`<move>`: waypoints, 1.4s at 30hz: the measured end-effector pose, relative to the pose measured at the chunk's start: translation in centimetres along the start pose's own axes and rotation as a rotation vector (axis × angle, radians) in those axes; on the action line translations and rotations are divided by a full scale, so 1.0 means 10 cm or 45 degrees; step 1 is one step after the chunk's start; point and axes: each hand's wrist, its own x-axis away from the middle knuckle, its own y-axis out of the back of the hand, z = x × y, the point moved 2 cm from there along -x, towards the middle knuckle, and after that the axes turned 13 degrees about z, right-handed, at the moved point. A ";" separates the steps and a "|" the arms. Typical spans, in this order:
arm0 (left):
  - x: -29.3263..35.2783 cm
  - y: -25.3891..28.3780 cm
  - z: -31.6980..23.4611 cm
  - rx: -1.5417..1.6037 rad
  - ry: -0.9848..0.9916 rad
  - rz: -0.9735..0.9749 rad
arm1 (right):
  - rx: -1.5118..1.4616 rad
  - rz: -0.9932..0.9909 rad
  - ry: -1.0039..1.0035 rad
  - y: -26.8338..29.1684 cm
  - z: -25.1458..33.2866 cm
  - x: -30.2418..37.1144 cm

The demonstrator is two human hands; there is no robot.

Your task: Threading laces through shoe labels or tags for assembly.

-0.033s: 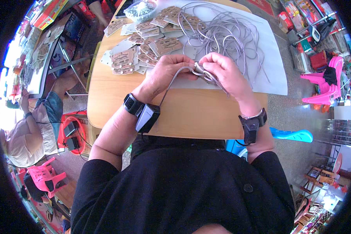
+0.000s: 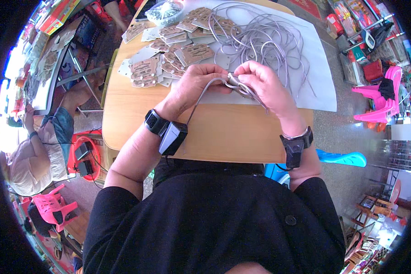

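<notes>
A grey cord (image 2: pixel 233 81), bunched into a small tangle, is held up between the two hands over the near part of the tabletop (image 2: pixel 242 132). The fingers of the left hand (image 2: pixel 197 84) pinch it from one side, and those of the right hand (image 2: pixel 269 89) pinch it from the other — thumb and forefinger nearly meeting their opposites across the tangle. One strand arches out past the left fingers and drops toward the dark box (image 2: pixel 173 138) on that wrist; another box (image 2: pixel 293 151) sits on the right wrist. Just beyond the hands, a heap of loose grey cords (image 2: pixel 265 43) spreads over a white sheet (image 2: pixel 323 93). Left of the heap lie printed brown cards (image 2: pixel 194 54), piled and overlapping, with a clear tub (image 2: pixel 164 13) behind them — its small dark contents too blurred to tell. Farther off, another person (image 2: pixel 36 157) sits at the left, near a red basin (image 2: pixel 95 160), and a pink chair (image 2: pixel 388 97) stands at the right.
</notes>
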 end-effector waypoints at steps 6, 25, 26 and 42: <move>-0.01 0.00 0.02 -0.022 -0.023 0.012 | 0.139 -0.022 0.016 -0.06 0.09 0.00; 0.00 -0.04 0.00 0.039 -0.076 -0.023 | 1.338 -0.465 0.603 -0.19 0.32 0.08; -0.01 -0.04 0.00 0.038 -0.076 -0.023 | 1.303 -0.466 0.590 -0.17 0.28 0.05; 0.04 -0.02 0.00 -0.148 -0.140 0.058 | 1.939 -0.033 0.793 -0.19 0.66 -0.05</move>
